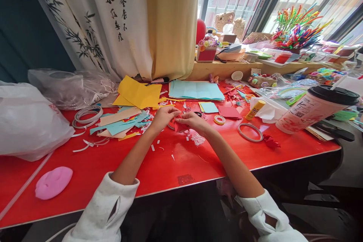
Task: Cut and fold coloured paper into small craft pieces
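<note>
Both of my hands meet above the middle of the red table. A small piece of folded red paper is pinched in my right hand. The fingertips of my left hand are closed at the paper's upper left edge. Its exact shape is partly hidden by the fingers. Just behind the hands lie scissors, mostly covered. A yellow tape roll, red paper squares and a light blue paper square rest to the right of my right hand.
Paper strips and white tape rings lie left. Yellow sheets and blue sheets are at the back. At right stand a glue stick and a tilted lidded cup. A pink lump sits front left.
</note>
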Demonstrator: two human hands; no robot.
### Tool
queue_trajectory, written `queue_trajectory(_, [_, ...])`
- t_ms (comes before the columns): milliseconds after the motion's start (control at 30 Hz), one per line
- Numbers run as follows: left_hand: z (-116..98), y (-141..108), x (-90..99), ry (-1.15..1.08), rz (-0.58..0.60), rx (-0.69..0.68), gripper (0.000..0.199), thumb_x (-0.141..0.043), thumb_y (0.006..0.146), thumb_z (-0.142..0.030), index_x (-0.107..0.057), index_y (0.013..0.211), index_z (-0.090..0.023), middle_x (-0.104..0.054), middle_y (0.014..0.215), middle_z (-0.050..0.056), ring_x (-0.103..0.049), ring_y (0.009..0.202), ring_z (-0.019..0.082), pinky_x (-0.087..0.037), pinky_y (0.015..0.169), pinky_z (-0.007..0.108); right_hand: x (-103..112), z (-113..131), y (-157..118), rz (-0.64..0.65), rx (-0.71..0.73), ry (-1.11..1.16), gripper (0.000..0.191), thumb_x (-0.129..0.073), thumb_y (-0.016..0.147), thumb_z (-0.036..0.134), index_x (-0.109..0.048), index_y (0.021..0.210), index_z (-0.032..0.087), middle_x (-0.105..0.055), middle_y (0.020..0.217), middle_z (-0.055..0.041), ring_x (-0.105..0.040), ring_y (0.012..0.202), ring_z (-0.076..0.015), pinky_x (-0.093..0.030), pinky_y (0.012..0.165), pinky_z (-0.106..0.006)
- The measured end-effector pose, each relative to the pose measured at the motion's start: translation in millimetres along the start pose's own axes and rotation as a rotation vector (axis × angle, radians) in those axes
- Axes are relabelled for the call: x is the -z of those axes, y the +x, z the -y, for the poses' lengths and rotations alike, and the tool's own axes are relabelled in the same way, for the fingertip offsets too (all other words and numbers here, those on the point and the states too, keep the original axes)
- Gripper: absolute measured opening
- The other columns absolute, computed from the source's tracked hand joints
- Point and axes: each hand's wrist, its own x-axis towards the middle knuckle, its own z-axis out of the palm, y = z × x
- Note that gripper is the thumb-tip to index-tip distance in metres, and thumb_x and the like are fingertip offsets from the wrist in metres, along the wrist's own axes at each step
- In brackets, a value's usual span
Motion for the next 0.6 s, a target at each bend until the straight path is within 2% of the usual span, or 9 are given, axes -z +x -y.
queue_trajectory(200, [3, -2, 0.6, -0.15, -0.023, 0.089, 0.025, -0.062, 0.068, -0.038, -0.064, 0.067, -0.013, -0.051, 0.051, -0.002, -0.04, 0.044, 0.006, -0.03, 0.044, 0.019, -2, 5, -3, 0.0, -0.008, -0.066, 0.031, -0.066, 0.067, 0.042, -0.058, 0.063, 0.012, -0.056, 0.052, 0.0015, -0.049, 0.044, -0.007, -0.032, 0.04, -0.019])
queue_trajectory(333, [1, -1, 4.5, -0.249, -0.03, 0.169, 0.031, -0.06, 0.07, -0.041, -0.065, 0.076, -0.012, -0.053, 0.057, -0.001, -0.045, 0.047, 0.006, -0.034, 0.046, 0.019, 0, 3, -1, -0.012, -0.03, -0.074, 0.03, -0.064, 0.069, 0.041, -0.058, 0.065, 0.012, -0.06, 0.056, -0.0011, -0.052, 0.047, -0.0078, -0.035, 0.042, -0.019])
queue_trajectory(500, [-8, -2, 9.2, -0.171, 0.113, 0.137, 0.034, -0.069, 0.061, -0.04, -0.065, 0.078, -0.011, -0.058, 0.062, 0.002, -0.049, 0.053, 0.008, -0.038, 0.051, 0.021, 4, 2, -1, 0.018, -0.047, -0.015, 0.03, -0.061, 0.074, 0.042, -0.058, 0.068, 0.013, -0.061, 0.057, -0.0024, -0.055, 0.048, -0.0089, -0.043, 0.047, -0.021])
queue_trajectory(600, [-6, -3, 5.0, -0.152, 0.042, 0.104, 0.029, -0.07, 0.06, -0.038, -0.062, 0.072, -0.012, -0.056, 0.059, 0.0, -0.047, 0.05, 0.007, -0.037, 0.05, 0.021, 3, 5, -3, 0.042, -0.051, 0.004, 0.029, -0.061, 0.075, 0.041, -0.057, 0.07, 0.013, -0.062, 0.062, -0.0035, -0.061, 0.056, -0.0115, -0.046, 0.05, -0.02])
